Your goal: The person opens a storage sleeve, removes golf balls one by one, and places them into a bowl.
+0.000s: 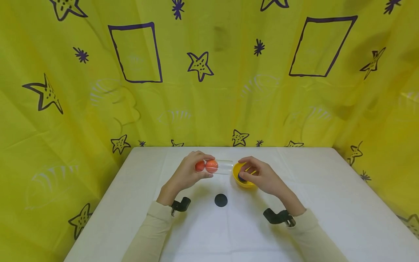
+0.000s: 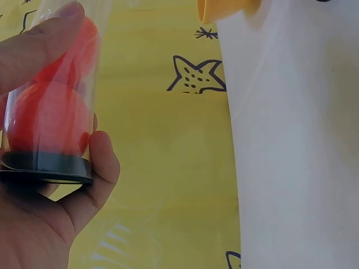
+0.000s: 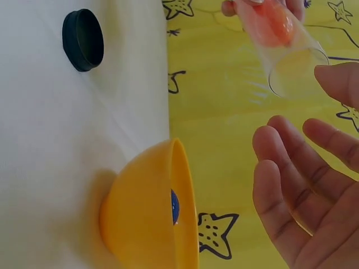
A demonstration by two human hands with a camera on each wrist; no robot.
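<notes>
My left hand (image 1: 189, 170) grips a clear plastic tube (image 1: 226, 167), held sideways above the table with its uncovered mouth facing right. Two orange-red balls (image 1: 211, 166) sit inside, toward the hand's end, where a black cap (image 2: 47, 167) closes the tube in the left wrist view. Over a yellow bowl (image 1: 237, 177) hovers my right hand (image 1: 266, 178), fingers loosely bent and holding nothing, close to the tube's mouth. A dark blue ball (image 3: 175, 207) shows inside the bowl; the bowl's wall hides most of it in the right wrist view.
A loose black cap (image 1: 220, 200) lies on the white-covered table (image 1: 196, 233), nearer to me than the tube and bowl. Behind the table hangs a yellow curtain (image 1: 216, 105) with dark stars and frames drawn on it. Each wrist wears a black camera mount (image 1: 276, 217).
</notes>
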